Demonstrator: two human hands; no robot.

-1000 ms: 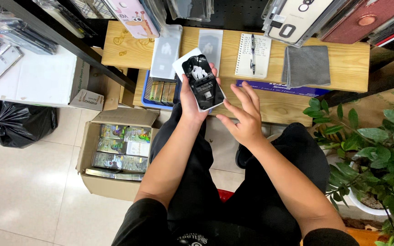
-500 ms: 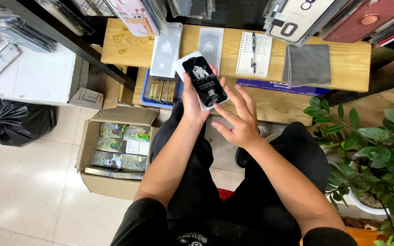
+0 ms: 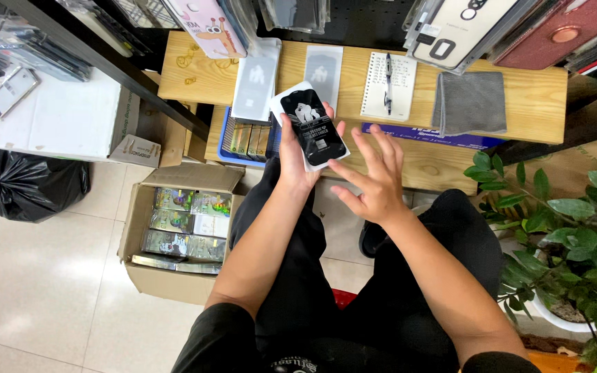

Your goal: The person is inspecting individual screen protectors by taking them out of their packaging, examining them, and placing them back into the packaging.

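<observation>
My left hand (image 3: 297, 162) holds up a flat black-and-white packet (image 3: 310, 124), its printed face toward me, in front of the wooden shelf (image 3: 526, 103). My right hand (image 3: 374, 176) hovers just to its right with fingers spread, holding nothing and not touching the packet. Two similar pale packets (image 3: 256, 79) lie flat on the shelf beyond the held one. I sit with legs in black trousers below.
A notebook with a pen (image 3: 387, 83) and a grey cloth (image 3: 469, 102) lie on the shelf. An open cardboard box (image 3: 174, 228) of packets stands on the floor at left, a black bag (image 3: 25, 186) farther left, a potted plant (image 3: 575, 235) at right. Phone cases hang above.
My left hand has tilted the packet slightly and shifted it a little right. My right hand has opened its fingers wider and stayed beside it.
</observation>
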